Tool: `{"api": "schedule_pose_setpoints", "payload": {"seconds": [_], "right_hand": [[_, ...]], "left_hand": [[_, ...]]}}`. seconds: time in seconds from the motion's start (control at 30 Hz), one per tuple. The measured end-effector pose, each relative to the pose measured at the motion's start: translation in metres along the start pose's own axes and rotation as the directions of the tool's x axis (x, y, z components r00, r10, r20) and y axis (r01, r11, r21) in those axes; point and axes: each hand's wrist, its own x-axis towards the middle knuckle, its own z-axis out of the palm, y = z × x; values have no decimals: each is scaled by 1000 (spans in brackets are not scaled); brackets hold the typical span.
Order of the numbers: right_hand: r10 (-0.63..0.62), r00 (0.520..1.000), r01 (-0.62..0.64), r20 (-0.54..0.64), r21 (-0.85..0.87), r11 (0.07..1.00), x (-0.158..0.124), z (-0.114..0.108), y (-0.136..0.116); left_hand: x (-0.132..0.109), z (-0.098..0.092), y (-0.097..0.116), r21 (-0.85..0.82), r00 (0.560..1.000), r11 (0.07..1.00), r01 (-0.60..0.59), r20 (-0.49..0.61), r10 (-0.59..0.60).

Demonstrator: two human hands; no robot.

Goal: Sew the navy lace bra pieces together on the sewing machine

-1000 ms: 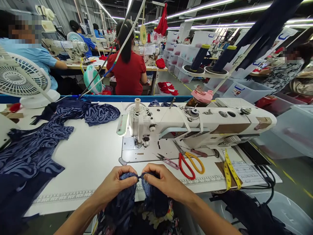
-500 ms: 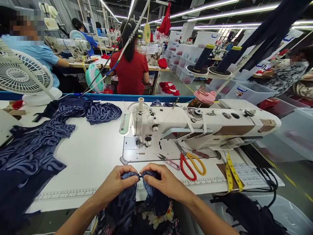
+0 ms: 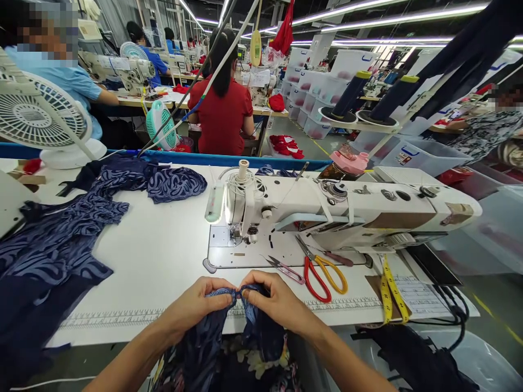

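Dark blue patterned fabric (image 3: 206, 340) hangs from both hands over the table's front edge. My left hand (image 3: 200, 305) pinches one part of it between thumb and fingers. Close beside it, my right hand (image 3: 272, 305) grips another part, and a short narrow bit of fabric spans the small gap between the fingertips. Behind the hands stands a white sewing machine (image 3: 368, 209) with its needle area (image 3: 235, 234) free of fabric. Thread snips (image 3: 288, 269) and scissors with red and yellow handles (image 3: 322, 269) lie just beyond my right hand.
More blue patterned fabric (image 3: 61, 234) covers the table's left side. A yellow tape measure (image 3: 388, 288) and a paper sheet (image 3: 420, 296) lie at right, above a clear bin (image 3: 482, 359) with dark cloth. A white fan (image 3: 41, 111) stands back left. People sit at machines beyond.
The view has shifted slightly, so the machine and tools appear a little further right. Both hands still pinch the fabric, in nearly the same pose.
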Motion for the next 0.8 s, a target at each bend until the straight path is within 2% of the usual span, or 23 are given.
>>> {"api": "schedule_pose_setpoints", "payload": {"seconds": [0.1, 0.17, 0.27, 0.37, 0.57, 0.67, 0.73, 0.8], "right_hand": [[-25, 999, 24, -38, -41, 999, -1, 2, 1], [-23, 998, 21, -56, -52, 998, -2, 3, 2], [-16, 997, 12, -76, -48, 999, -2, 4, 2], [-5, 997, 3, -79, -21, 1000, -2, 5, 2], [18, 997, -16, -79, 31, 999, 2, 7, 7], [23, 996, -24, -88, 0, 1000, 4, 6, 7], [10, 989, -22, -150, -75, 997, 3, 5, 1], [-68, 968, 24, -240, -181, 983, -2, 7, -13]], "left_hand": [[1, 1, -1, -131, 995, 989, 67, 82, -57], [3, 2, -5, -208, 993, 973, 95, 94, -77], [6, 3, -12, -234, 999, 971, 42, 31, -36], [7, 5, -15, -184, 999, 983, -8, -35, 2], [10, 4, -13, 8, 992, 999, -48, -118, 49], [11, 3, -13, 190, 981, 975, -118, -132, 144], [11, 3, -11, 397, 944, 900, -180, -189, 272], [11, 2, -4, 579, 858, 779, -241, -247, 450]]}}
